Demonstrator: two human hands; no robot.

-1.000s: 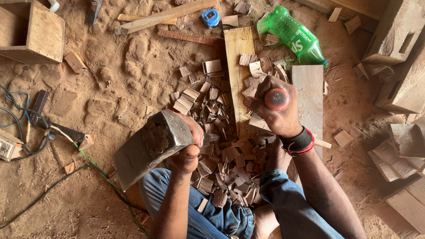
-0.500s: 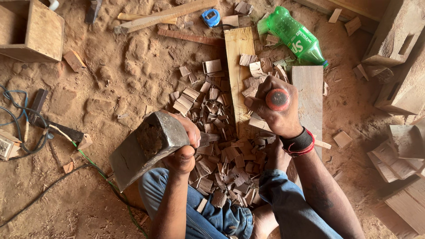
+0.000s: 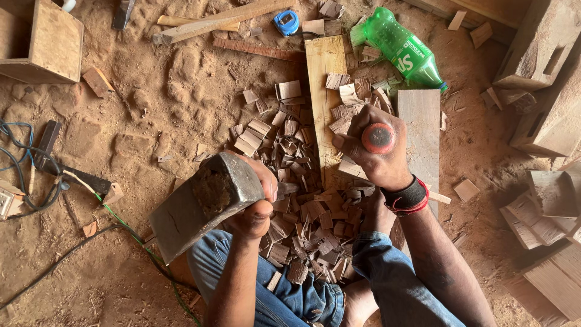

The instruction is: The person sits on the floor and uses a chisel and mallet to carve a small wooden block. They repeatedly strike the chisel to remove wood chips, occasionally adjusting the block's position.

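A person sits on a sandy workshop floor with both hands full. The left hand [image 3: 254, 206] is clenched around the grip of a heavy, dark grey block-headed wooden mallet [image 3: 203, 203], raised over the left knee, its worn striking face turned toward the camera. The right hand [image 3: 375, 151], banded at the wrist by a black and red strap [image 3: 408, 197], is wrapped tight around a chisel handle with a round red butt end [image 3: 378, 138], held upright over a pale, long wooden plank [image 3: 324, 91] that lies flat on the ground. The blade itself is hidden under the fist.

Between the knees and across the plank lies a thick heap of brown wood chips [image 3: 302, 206]. A second, greyer wooden board [image 3: 420, 127] lies just beside the plank, and a green plastic bottle [image 3: 402, 48] rests on its side near the far end. A blue tape measure [image 3: 285, 22] sits farther off, and black and green cables [image 3: 36, 181] trail over the dirt at left.

The risks look plain: the red butt is a small target ringed by fingers, so an off-centre blow could land on the knuckles. The plank appears unclamped and could skid on loose chips. Bare legs in blue jeans [image 3: 302, 297] sit close to the cutting line, and flying chips could reach the face.
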